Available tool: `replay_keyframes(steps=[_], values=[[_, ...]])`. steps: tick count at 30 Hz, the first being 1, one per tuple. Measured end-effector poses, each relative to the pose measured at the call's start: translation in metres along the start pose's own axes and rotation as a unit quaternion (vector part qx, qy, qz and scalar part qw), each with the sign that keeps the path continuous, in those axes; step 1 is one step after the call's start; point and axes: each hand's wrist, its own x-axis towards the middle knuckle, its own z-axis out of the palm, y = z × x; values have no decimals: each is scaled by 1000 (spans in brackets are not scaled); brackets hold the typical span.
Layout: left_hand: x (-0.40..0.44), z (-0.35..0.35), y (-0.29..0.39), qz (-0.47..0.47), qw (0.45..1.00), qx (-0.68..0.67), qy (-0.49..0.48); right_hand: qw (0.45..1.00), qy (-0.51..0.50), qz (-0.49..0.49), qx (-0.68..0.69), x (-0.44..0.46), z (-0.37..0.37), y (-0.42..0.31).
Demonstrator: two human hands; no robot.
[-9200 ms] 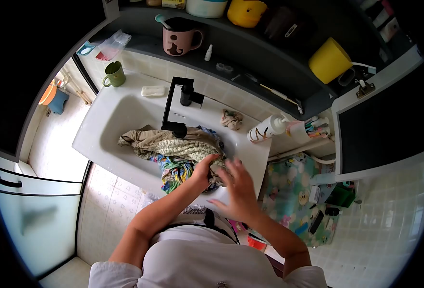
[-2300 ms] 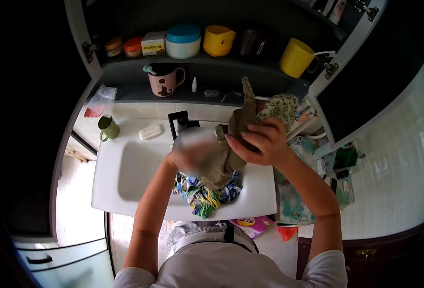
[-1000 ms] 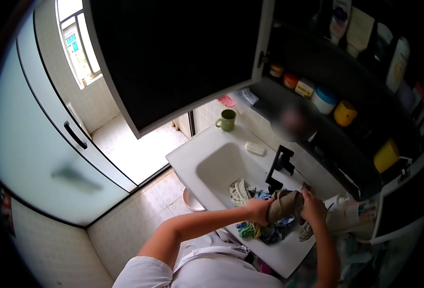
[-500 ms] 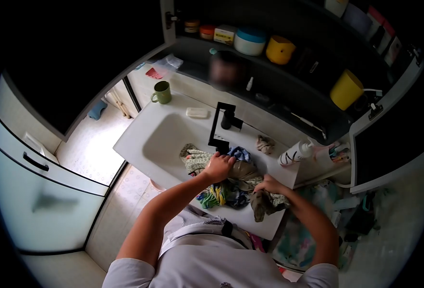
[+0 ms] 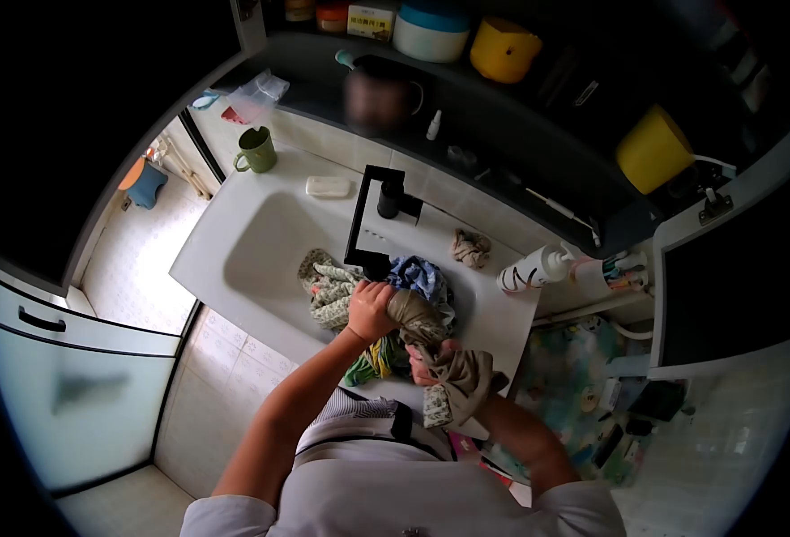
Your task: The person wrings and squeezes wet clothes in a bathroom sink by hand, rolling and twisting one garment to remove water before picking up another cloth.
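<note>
A wet-looking khaki garment (image 5: 417, 320) is bunched into a roll over the front of the white sink. My left hand (image 5: 373, 311) is closed around its upper end, just below the black faucet (image 5: 379, 224). Lower down, my right hand (image 5: 425, 362) grips the same garment, partly hidden by it. A loose end with a patterned patch hangs across my right wrist. Beneath both hands lie other clothes in the basin: a pale green patterned cloth (image 5: 323, 282), a blue cloth (image 5: 420, 276) and a green and yellow one (image 5: 370, 365).
On the sink (image 5: 200, 249) rim stand a green mug (image 5: 256, 150), a bar of soap (image 5: 328, 187), a crumpled beige cloth (image 5: 470, 248) and a white pump bottle (image 5: 534, 268). Above, the dark cabinet shelf holds a yellow cup (image 5: 654, 149) and jars. Open cabinet doors flank both sides.
My right hand has moved left and under the khaki garment, closer to my left hand. The garment is gathered into a narrower roll, its end now over my right wrist. The view has shifted.
</note>
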Motion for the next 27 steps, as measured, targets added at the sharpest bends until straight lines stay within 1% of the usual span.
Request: replay_keyframes(steps=[2, 3, 4, 5, 7, 8, 9, 10, 11, 12, 13, 15, 16, 18, 21, 24, 26, 27], values=[[-4, 7, 2, -34, 999, 13, 34, 979, -187, -73, 27, 37, -16, 12], [-5, 8, 4, -48, 997, 21, 49, 953, -280, -112, 38, 54, -23, 18], [-6, 9, 5, -76, 996, 10, 39, 940, -318, -122, 2, 61, -35, 18], [-9, 10, 5, -87, 995, 7, 38, 965, -239, -103, -5, 51, -37, 18], [-10, 11, 4, -103, 994, 3, 37, 994, -80, -63, -25, 20, -26, 4], [-10, 6, 5, -106, 994, 1, 27, 995, 101, -19, -10, -5, -12, -1], [-8, 0, 8, -103, 995, 0, 17, 960, 278, 27, 5, -27, 3, -7], [-4, -7, 13, -99, 995, -1, 9, 894, 430, 22, -124, -23, 37, -15], [-4, -12, 17, -95, 995, -3, -1, 856, 461, -10, -235, -11, 63, -20], [-7, -16, 18, -88, 996, 16, -26, 791, 499, -30, -352, 0, 89, -25], [-9, -20, 20, -86, 996, 15, -18, 708, 541, -40, -452, 12, 115, -30], [-15, -28, 26, -82, 997, 14, -2, 638, 540, -44, -547, 2, 118, -41], [-23, -27, 22, -85, 996, 14, -33, 615, 536, -44, -577, 8, 123, -42], [-32, -24, 11, -64, 998, -5, 4, 568, 523, -39, -634, 25, 138, -38], [-44, -20, -10, -40, 997, -18, 56, 556, 502, -64, -659, 37, 137, -25], [-44, -27, -20, -47, 998, -30, 37, 489, 480, -56, -726, 47, 148, -13], [-39, -34, -20, -50, 998, -31, 7, 504, 496, -62, -705, 46, 149, -12], [-37, -40, -20, -81, 996, -39, -9, 510, 505, -67, -693, 46, 150, -13]])
